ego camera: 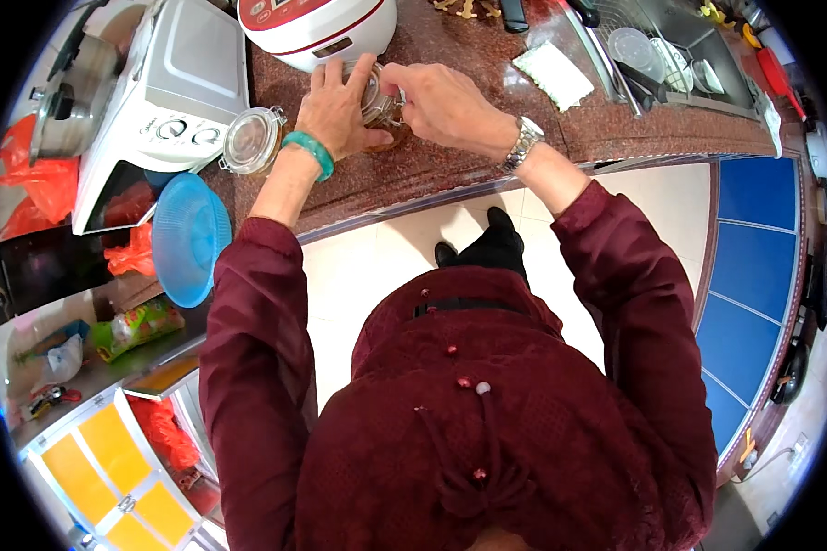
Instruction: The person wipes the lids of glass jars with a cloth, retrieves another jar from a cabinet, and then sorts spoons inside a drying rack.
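A glass jar with a clear lid and wire clasp (375, 103) stands on the granite counter in front of the rice cooker. My left hand (335, 109) lies spread against the jar's left side, its thumb towards the counter's front edge. On the jar's right, my right hand (441, 103) is curled with its fingers at the metal clasp. The fingers hide part of the clasp, so the exact grip there is unclear. A second clip-top glass jar (253, 140) stands beside my left wrist, its round lid facing up.
A white and red rice cooker (331, 31) stands behind the jar. At the left are a white microwave oven (186, 76) and a blue plastic basket (191, 240). A white cloth (553, 74) lies to the right, near the sink (717, 62) with dishes.
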`<state>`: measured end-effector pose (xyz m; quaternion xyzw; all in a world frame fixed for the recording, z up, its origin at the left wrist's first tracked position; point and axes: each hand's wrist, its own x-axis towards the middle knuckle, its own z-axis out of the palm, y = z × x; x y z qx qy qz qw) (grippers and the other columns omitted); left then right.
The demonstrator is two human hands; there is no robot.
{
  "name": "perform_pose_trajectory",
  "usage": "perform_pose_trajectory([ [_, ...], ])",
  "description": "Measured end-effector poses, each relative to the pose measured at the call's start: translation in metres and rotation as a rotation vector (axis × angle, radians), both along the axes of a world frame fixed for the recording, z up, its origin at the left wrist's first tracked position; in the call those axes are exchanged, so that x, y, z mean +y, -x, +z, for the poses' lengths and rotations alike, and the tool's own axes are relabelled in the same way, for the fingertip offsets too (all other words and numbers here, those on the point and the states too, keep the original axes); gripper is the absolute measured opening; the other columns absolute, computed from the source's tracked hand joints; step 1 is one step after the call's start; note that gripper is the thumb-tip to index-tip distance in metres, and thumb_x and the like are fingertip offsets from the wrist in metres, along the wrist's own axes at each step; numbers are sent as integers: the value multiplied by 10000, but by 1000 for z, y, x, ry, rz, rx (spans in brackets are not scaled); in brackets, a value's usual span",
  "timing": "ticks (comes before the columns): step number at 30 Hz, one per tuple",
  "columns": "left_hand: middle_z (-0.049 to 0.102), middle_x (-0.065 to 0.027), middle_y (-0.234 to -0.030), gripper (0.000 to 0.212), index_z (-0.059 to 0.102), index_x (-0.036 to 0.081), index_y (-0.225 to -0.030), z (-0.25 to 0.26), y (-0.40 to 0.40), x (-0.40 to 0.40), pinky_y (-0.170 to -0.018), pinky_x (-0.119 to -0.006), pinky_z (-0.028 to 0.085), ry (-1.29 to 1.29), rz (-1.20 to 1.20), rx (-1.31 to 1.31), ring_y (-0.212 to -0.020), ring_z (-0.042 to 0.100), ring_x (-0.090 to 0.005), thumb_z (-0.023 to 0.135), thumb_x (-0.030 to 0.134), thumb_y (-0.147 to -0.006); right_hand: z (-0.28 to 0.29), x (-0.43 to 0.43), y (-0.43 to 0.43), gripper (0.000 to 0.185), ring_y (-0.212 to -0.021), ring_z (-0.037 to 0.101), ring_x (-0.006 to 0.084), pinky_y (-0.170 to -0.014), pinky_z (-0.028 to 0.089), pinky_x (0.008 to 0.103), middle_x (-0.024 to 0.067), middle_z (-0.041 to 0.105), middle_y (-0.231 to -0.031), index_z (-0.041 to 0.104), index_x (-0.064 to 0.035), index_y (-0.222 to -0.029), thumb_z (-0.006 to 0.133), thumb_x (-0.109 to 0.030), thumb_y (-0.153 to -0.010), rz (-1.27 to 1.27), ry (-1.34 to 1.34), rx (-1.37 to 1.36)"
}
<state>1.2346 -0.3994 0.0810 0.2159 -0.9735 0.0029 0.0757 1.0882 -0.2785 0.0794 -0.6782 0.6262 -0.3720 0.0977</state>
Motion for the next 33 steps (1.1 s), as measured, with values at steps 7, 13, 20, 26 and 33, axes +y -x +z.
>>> perform_pose_trajectory([
  [7,414,-213,-1206,1080,283,157,-1375,-2,-1,-3,-914,-476,471,32,-31,21,-1163,410,-421,871,410,-505,1,-9,4,163,-716,577,317,-613,452,428,118,566,-745,515,-60,-888,543,-8,-736,48,82,171],
  [13,409,-230,-1229,1106,278,152,-1381,-3,-2,-8,-942,-478,442,37,-79,23,-1163,408,-422,871,433,-492,5,-14,7,28,-594,526,303,-553,422,378,118,542,-658,512,-42,-768,534,-25,-764,157,-32,155],
  [20,386,-252,-1274,1104,290,152,-1379,2,-3,-11,-972,-488,409,-21,-97,36,-1173,396,-439,854,494,-493,-26,13,10,263,-592,569,199,-567,447,327,112,614,-685,573,10,-828,635,-245,-833,-30,-109,-191],
  [26,371,-257,-1311,1052,310,155,-1377,11,-2,-11,-986,-489,390,-145,-99,33,-1215,367,-450,814,551,-541,-57,23,-8,365,-653,583,251,-602,452,358,145,607,-730,557,37,-940,646,-294,-814,-69,-268,-349],
  [33,500,-180,-1224,797,425,93,-1315,18,-1,-19,-963,-427,419,-275,-150,108,-1163,469,-361,722,516,-709,-86,37,-16,413,-840,613,355,-752,474,405,221,630,-873,583,55,-985,654,-288,-765,-139,-270,-451],
])
